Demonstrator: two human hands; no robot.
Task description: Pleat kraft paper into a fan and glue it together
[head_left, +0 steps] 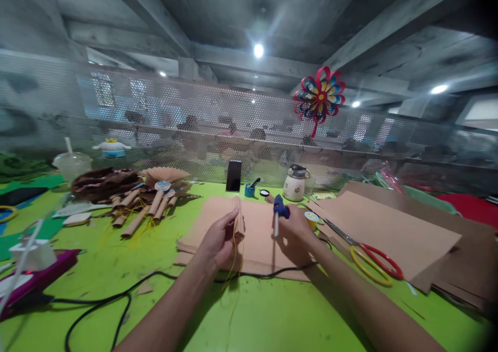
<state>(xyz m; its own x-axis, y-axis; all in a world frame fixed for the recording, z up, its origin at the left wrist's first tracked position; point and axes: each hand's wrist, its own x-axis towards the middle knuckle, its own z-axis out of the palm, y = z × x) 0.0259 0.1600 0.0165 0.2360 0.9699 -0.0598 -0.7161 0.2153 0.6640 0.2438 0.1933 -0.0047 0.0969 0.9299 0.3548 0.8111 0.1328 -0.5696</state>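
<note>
Between the thumb and fingers of my left hand (221, 240) is a narrow folded piece of brown paper (238, 218), held upright. A yellow thread (234, 261) hangs from it down toward the table edge. My right hand (298, 223) is wrapped round a blue hot glue gun (279, 206), with a white glue stick (276, 225) jutting from its back toward me. The gun is apart from the folded paper, to its right. Under both hands lies a stack of brown paper sheets (212, 217). The gun's nozzle is hidden from me.
Large scissors (375, 264) and more brown sheets (389, 217) lie at right. Folded paper fans with yellow threads (136, 222) are piled at left. A black cord (155, 274) crosses the table. A phone (234, 175), blue pot (249, 190) and white jug (294, 184) stand behind.
</note>
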